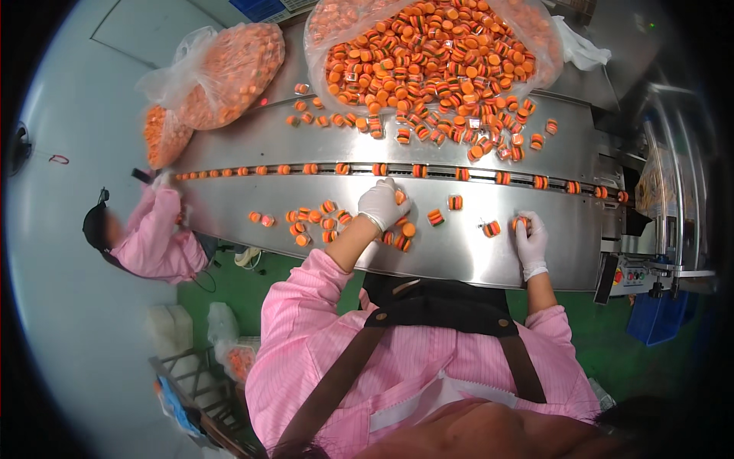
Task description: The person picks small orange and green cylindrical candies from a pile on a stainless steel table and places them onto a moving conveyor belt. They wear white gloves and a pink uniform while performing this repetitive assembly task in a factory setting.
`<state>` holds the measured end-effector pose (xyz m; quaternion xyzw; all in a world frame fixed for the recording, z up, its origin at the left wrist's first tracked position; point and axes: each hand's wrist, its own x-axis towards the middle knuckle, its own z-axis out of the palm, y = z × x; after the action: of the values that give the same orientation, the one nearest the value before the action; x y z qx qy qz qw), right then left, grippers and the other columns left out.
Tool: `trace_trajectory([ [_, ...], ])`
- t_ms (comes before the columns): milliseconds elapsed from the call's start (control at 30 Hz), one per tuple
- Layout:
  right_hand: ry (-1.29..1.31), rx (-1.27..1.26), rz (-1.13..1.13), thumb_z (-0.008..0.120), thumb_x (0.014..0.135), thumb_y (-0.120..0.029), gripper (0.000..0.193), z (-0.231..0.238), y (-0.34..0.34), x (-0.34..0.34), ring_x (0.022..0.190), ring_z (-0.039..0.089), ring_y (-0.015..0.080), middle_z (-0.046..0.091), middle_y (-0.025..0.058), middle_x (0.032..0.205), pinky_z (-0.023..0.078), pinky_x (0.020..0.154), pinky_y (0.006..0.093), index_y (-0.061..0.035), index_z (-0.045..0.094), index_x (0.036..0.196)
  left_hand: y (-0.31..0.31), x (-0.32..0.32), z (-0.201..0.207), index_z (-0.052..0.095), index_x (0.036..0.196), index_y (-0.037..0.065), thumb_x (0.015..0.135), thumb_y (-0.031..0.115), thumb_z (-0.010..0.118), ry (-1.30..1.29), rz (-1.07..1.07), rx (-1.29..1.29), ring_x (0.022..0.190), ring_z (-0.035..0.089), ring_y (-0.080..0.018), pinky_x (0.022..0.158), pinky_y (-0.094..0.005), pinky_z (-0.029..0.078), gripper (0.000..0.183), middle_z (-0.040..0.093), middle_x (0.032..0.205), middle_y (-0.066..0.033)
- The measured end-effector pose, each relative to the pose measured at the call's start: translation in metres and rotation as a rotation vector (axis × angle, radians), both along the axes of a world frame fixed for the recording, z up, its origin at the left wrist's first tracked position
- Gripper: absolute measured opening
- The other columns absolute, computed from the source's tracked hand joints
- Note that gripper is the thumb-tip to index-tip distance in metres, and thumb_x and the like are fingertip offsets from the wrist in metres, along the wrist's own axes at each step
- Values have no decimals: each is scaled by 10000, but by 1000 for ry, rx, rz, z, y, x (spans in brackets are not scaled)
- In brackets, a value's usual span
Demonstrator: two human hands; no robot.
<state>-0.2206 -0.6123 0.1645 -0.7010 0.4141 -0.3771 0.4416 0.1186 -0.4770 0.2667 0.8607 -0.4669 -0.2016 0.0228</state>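
Note:
My left hand [384, 203], in a white glove, is closed with an orange burger-shaped gummy candy [401, 196] at its fingertips, just on the near side of the conveyor channel [441, 173]. Several loose candies lie beside and under that hand. Further right on the steel table [474, 249], my gloved right hand [531, 242] pinches another candy [521, 222], which its fingers partly cover. One wrapped candy [491, 229] rests to the left of the right hand. Two more [456, 202] sit between my hands. Spaced candies stand in a row along the channel.
A large open plastic bag [547, 46] spills candies across the table's far side. Tied bags [245, 73] of candies stand at the far left. A co-worker in pink [157, 237] is at the table's left end. Machinery with a control panel [633, 275] is at the right.

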Motion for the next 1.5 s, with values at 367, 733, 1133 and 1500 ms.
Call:
trace_trajectory([
  [367, 22, -13, -4, 605, 853, -88, 144, 5, -1, 0, 615, 490, 104, 593, 35, 792, 415, 571, 244, -42, 642, 985, -104, 9, 4, 553, 1122, -25, 787, 377, 702, -69, -280, -475, 1024, 578, -379, 868, -452, 480, 544, 579, 1064, -222],
  [733, 99, -30, -35, 603, 853, -103, 146, 22, 3, 0, 661, 547, 130, 624, 70, 830, 450, 616, 260, -41, 650, 977, -181, -14, 4, 660, 1055, 6, 768, 541, 685, -39, -93, 111, 1009, 654, -293, 849, -401, 512, 608, 675, 1058, -192],
  [1133, -16, 12, -24, 611, 853, -91, 136, 0, 0, 0, 616, 494, 104, 609, 42, 807, 422, 580, 241, -50, 648, 978, -132, 35, -8, 609, 1142, 17, 890, 177, 559, 507, -5, -424, 816, 657, -168, 746, -301, 529, 302, 665, 905, -87],
  [1500, 31, 102, 11, 586, 897, -88, 144, 4, 0, -2, 709, 562, 77, 617, 17, 835, 463, 654, 222, -41, 630, 1027, 42, 85, -37, 510, 1213, 22, 965, 143, 504, 258, 111, -602, 943, 595, -217, 851, -327, 481, 276, 604, 980, -118],
])
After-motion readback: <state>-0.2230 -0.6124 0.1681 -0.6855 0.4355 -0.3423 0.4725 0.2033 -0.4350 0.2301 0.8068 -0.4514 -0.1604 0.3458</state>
